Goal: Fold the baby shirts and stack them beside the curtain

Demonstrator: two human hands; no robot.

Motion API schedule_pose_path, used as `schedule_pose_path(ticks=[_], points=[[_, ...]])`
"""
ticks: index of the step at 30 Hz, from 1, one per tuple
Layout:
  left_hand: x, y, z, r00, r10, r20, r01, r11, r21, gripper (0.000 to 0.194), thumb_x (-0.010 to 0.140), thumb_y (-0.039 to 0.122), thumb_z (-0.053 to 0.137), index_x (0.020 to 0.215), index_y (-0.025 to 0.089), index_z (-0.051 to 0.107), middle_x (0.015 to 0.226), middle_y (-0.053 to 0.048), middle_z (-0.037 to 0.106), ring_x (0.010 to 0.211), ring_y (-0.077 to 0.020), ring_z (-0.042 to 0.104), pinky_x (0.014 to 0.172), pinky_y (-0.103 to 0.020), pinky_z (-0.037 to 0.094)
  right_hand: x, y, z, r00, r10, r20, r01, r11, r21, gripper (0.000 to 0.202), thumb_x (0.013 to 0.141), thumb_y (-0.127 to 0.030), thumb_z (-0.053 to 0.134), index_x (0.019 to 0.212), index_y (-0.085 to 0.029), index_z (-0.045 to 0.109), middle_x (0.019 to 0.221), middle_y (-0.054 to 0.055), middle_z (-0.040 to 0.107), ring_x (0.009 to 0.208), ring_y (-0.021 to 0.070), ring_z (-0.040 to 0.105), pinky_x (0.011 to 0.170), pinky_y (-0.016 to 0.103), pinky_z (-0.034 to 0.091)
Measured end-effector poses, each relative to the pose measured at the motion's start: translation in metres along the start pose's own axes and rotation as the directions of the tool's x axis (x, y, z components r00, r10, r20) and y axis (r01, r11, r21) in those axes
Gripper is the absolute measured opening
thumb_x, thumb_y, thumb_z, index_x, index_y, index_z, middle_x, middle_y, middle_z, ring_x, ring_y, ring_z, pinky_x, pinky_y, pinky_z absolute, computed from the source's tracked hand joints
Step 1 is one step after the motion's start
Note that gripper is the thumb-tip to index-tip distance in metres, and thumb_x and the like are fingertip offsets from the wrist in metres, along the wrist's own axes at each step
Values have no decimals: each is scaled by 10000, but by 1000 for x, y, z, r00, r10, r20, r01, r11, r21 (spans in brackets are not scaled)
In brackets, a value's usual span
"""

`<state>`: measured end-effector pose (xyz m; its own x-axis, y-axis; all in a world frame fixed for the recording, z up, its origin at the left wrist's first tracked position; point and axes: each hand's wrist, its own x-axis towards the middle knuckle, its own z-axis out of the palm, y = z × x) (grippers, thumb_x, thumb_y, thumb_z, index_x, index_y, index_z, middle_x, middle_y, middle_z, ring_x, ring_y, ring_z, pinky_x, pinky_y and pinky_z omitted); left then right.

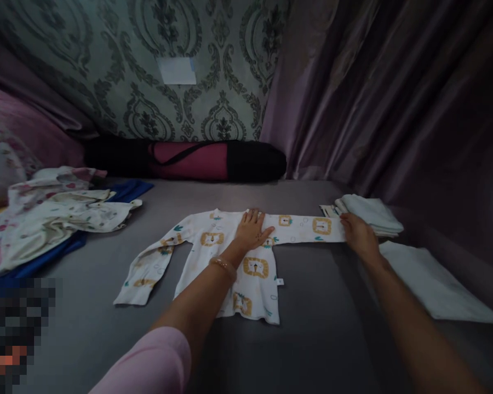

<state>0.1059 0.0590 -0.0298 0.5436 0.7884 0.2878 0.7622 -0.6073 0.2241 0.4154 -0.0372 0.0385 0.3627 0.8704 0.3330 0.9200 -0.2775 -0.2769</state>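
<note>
A small white shirt [193, 268] with yellow lion prints lies spread on the grey sheet. My left hand [253, 227] rests flat on its upper right part, near the shoulder, with the fingers apart. The right-side sleeve [304, 229] stretches out straight, and my right hand [356, 234] grips its cuff end with bent fingers. On the other side, the left sleeve [148, 271] is bent downward and slightly creased.
Loose clothes [69, 205] are heaped at the left. Folded clothes [372, 213] and a pale folded cloth [439, 282] lie at the right. A black and red long bag [189, 160] lies against the patterned wall, beside purple curtains [332, 82].
</note>
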Motion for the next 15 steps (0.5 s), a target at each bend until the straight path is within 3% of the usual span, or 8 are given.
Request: schedule_pose_path(ticks=[2, 7, 11, 15], points=[[1, 0, 0, 999, -11, 35, 11, 1000, 14, 765, 908, 649, 252, 1425, 100, 383, 1505, -183, 336, 1408, -341, 248, 1141, -492, 202, -7, 3, 8, 996, 10, 94, 2, 992, -127, 347, 940, -260, 334, 1185, -187, 568, 1197, 122, 600, 1048, 239, 578, 868, 355, 446], [2, -1, 1, 999, -13, 45, 12, 1000, 11, 801, 894, 675, 243, 1427, 93, 378, 1511, -191, 320, 1415, -340, 231, 1147, -484, 189, -17, -5, 18, 961, 90, 261, 5, 940, -342, 383, 974, -285, 273, 1285, -226, 488, 1243, 132, 546, 1005, 244, 609, 798, 364, 464], [1, -3, 3, 1000, 6, 0, -6, 1000, -5, 753, 894, 655, 300, 1406, 111, 400, 1491, -184, 357, 1400, -334, 263, 1133, -481, 219, -17, -10, 23, 961, 42, 272, 82, 899, -429, 385, 967, -231, 269, 1260, -168, 511, 1172, 163, 554, 946, 230, 615, 741, 348, 456], [0, -5, 1, 996, 32, -87, -36, 999, -38, 686, 877, 613, 418, 1362, 127, 439, 1471, -186, 370, 1376, -324, 296, 1115, -474, 243, -11, -13, 23, 965, -54, 257, 184, 837, -516, 331, 944, -212, 346, 1135, -134, 604, 1063, 174, 585, 973, 267, 571, 796, 397, 414]])
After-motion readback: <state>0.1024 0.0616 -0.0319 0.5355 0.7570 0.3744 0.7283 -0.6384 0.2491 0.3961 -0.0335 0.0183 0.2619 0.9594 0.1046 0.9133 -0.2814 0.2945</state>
